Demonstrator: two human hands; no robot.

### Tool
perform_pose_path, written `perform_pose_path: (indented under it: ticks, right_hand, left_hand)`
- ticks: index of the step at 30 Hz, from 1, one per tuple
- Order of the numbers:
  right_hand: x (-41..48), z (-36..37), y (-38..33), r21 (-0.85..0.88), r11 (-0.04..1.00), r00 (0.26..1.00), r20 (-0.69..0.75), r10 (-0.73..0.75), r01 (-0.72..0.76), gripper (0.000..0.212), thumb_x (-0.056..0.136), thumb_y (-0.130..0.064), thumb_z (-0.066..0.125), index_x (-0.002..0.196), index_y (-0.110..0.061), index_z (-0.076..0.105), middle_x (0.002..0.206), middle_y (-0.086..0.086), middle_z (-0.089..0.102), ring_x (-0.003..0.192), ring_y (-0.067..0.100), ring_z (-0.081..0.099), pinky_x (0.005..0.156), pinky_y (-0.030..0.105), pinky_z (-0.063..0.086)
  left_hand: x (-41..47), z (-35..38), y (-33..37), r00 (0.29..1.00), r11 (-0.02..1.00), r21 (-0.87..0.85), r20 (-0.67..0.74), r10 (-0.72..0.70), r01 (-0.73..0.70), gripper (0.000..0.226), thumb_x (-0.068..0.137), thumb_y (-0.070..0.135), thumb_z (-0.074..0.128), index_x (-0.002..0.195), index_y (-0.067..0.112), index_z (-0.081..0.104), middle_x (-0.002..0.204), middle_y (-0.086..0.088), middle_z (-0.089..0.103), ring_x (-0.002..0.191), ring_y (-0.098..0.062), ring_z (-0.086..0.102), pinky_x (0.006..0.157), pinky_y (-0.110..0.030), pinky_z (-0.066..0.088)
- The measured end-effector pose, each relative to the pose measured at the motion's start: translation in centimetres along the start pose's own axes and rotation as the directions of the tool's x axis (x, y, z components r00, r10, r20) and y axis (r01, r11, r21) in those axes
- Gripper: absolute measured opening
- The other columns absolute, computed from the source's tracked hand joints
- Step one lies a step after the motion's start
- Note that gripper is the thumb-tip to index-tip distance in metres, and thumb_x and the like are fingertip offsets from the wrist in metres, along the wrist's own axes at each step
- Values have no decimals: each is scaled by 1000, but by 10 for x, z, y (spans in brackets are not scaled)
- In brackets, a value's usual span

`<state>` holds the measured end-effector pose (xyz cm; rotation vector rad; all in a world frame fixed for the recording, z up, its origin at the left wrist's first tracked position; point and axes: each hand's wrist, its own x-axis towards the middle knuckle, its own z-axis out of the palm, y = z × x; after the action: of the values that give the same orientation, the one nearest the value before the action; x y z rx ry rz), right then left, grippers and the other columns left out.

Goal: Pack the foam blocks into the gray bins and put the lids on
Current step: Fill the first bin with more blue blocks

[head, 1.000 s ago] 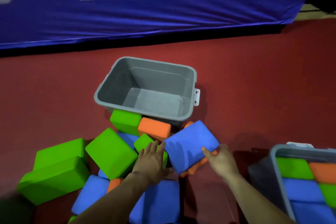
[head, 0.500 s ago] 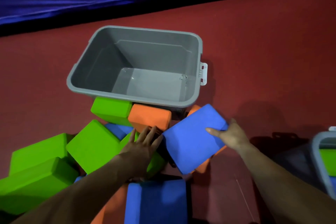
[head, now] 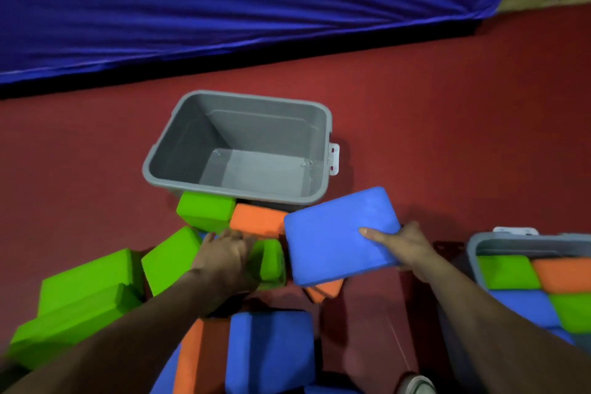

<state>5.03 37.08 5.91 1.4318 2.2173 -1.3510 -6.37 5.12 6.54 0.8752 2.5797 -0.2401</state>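
Blue block, corner gripped by right hand; left hand, hold unclear; green block, orange block against gray bin.

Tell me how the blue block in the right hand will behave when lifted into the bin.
Probably light for its size: the right hand holds the blue block by one edge alone. Likely fairly stiff: it juts out flat without sagging. Flat faces and a matte surface suggest no rolling or slipping.

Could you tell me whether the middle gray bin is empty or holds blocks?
Empty: the gray bin shows only its bare floor and inner walls.
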Motion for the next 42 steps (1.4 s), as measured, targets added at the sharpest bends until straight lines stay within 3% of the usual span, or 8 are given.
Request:
perform_pose_path:
  ticks: [3, 5, 11, 15, 19, 25, 36, 42]
  right_hand:
    - [-58, -33, -23, -42, 996, 984, -159, -80, 74, 90, 68, -58, 79, 126, 1, 44, 127, 22, 60, 115, 36, 60, 95, 41, 49]
    - [-102, -53, -36, 0, 993, 970, -217, -111, 114, 81, 76, -55, 72, 124, 4, 44, 128, 25, 58, 117, 37, 59, 95, 40, 47]
    - [-259, -80, -53, -23, 974, 931, -291, -221, 225, 78, 72, -48, 79, 116, 0, 35, 119, 26, 62, 110, 40, 62, 81, 37, 46]
    - [-344, -84, -38, -155, 950, 907, -291, -305, 270, 82, 72, -58, 77, 122, -5, 37, 122, 21, 61, 113, 37, 61, 77, 36, 45]
    - [-389, -90, -24, -72, 949, 872, -378, -311, 307, 87, 69, -61, 77, 123, -5, 39, 128, 21, 52, 118, 39, 55, 89, 39, 45]
    - [-414, -116, -5, 29, 930, 869, -367, -331, 367, 75, 78, -54, 73, 117, -4, 33, 126, 23, 57, 115, 38, 59, 77, 36, 42]
    - [-380, -203, 55, 205, 917, 884, -400, -241, 343, 50, 99, -41, 52, 121, 0, 36, 130, 29, 55, 118, 40, 55, 93, 41, 47]
    - [-350, -265, 101, 268, 929, 871, -481, -100, 255, 58, 98, -37, 54, 131, 6, 34, 134, 28, 52, 121, 39, 54, 95, 39, 46]
  left_hand:
    - [-40, -49, -6, 958, 866, -445, -59, -282, 227, 96, 53, 80, 60, 129, 21, 51, 125, -9, 65, 115, -31, 60, 89, -36, 49]
    - [-67, -79, -1, 928, 765, -585, -55, -367, 268, 102, 58, 79, 69, 135, 15, 49, 129, -12, 64, 117, -31, 60, 88, -34, 49]
    - [-165, -149, 59, 863, 676, -707, -192, -468, 210, 84, 58, 84, 64, 109, 18, 58, 117, -10, 69, 111, -30, 63, 83, -36, 51]
    - [-220, -176, 105, 841, 622, -758, -195, -504, 198, 96, 52, 89, 54, 111, 14, 60, 120, -12, 67, 112, -32, 63, 87, -40, 53]
    - [-259, -190, 151, 845, 623, -762, -207, -493, 176, 107, 42, 91, 51, 106, 8, 67, 119, -18, 65, 110, -37, 62, 87, -42, 54]
    - [-281, -195, 199, 893, 497, -866, -184, -411, 50, 96, 69, 73, 69, 126, 0, 45, 130, -23, 58, 122, -37, 56, 95, -40, 46]
    - [-250, -220, 297, 910, 634, -757, -362, -202, -160, 75, 83, 79, 42, 108, 10, 60, 117, -21, 67, 112, -41, 61, 91, -44, 49]
    - [-218, -231, 392, 905, 680, -688, -418, -85, -254, 63, 85, 77, 44, 103, 18, 60, 115, -19, 68, 112, -43, 60, 89, -44, 46]
